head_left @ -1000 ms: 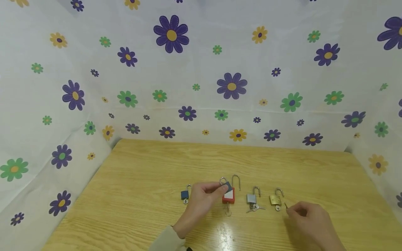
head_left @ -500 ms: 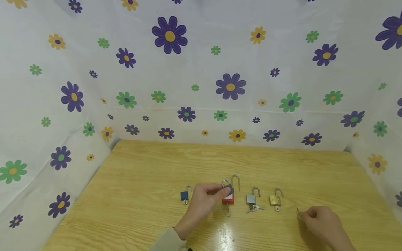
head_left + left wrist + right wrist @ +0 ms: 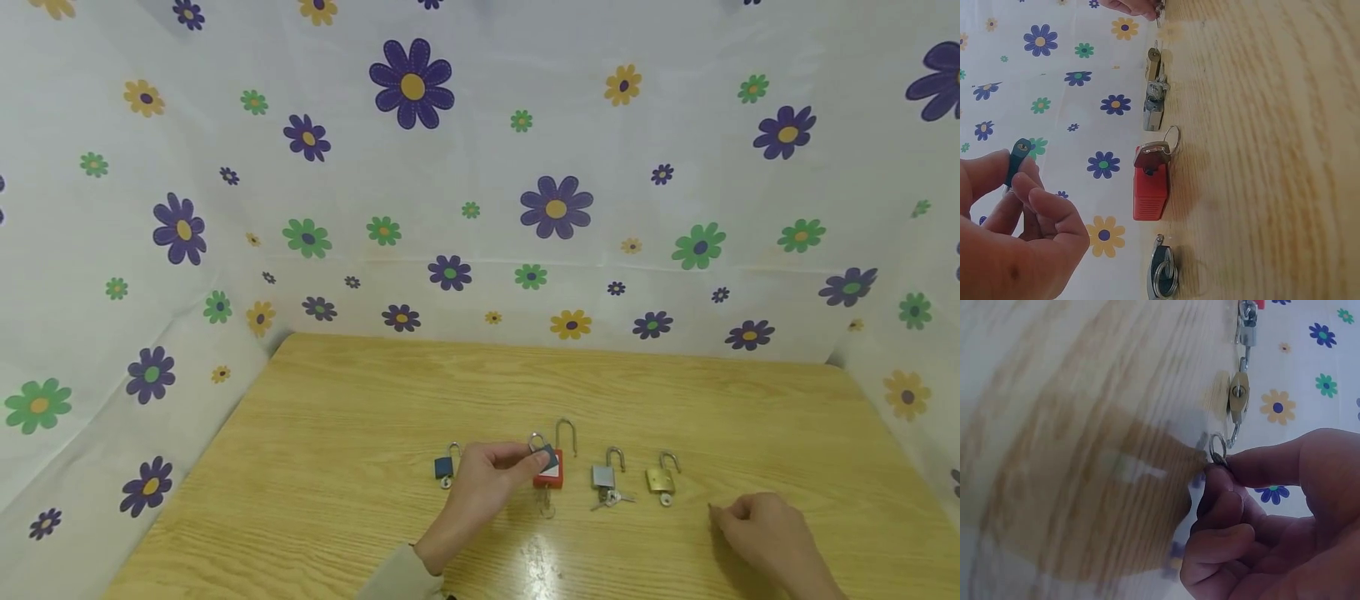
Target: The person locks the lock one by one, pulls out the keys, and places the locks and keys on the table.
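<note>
My left hand [image 3: 483, 483] pinches a small dark blue padlock [image 3: 547, 457] between thumb and fingers, raised above the table. Its keyhole end [image 3: 1021, 147] faces the left wrist camera. To the right, my right hand [image 3: 768, 532] is low over the table, pinching a small metal key ring [image 3: 1212, 447] between thumb and forefinger. Whatever hangs on that ring is mostly covered by the fingertips. Behind the held padlock lies a red padlock [image 3: 552, 482] with its shackle open and a key [image 3: 1152, 150] in it.
On the wooden table [image 3: 360, 400], a second blue padlock [image 3: 444, 468] lies left of the left hand. A silver padlock [image 3: 603, 477] with keys and a brass padlock [image 3: 660, 481] lie between the hands, shackles open. Flowered cloth [image 3: 480, 150] walls the table's back and sides.
My right hand has moved right, away from the brass padlock, still pinching the small metal piece. My left hand has lowered the blue padlock slightly.
</note>
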`<state>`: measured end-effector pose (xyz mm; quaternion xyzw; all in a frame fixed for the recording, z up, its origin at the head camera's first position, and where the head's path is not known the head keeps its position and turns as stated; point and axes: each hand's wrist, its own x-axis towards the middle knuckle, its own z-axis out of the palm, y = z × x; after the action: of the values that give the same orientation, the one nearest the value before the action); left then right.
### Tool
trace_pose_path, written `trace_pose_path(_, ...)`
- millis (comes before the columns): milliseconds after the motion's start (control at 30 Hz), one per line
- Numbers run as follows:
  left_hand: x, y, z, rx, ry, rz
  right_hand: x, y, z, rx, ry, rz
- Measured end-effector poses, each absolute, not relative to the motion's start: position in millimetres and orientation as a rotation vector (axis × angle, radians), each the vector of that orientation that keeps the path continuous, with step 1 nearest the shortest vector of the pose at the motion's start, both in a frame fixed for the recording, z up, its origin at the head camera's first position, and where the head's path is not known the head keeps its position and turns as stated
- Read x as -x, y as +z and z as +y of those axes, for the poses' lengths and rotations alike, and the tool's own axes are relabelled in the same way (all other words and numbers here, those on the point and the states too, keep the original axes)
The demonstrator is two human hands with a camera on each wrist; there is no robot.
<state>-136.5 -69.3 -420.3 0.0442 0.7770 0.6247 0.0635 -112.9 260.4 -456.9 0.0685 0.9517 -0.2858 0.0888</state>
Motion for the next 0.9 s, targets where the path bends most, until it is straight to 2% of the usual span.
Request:
trace_pose_path(200,129.2,-404.6,-68.4,-0.166,1.878,2.355,114.7,-459.4,263.7,-0.159,-0.797,2.859)
trace_pose_path(567,143.1,-443.7,-67.3,-0.176,1.876,2.342,114.6,-461.8,264.9,-0.157,-0.793,2.865)
trace_pose_path(900,143.0,-447.6,-59.7,-0.209,1.858,2.336,115.9,-459.0,269.5,-0.183,-0.799,2.855)
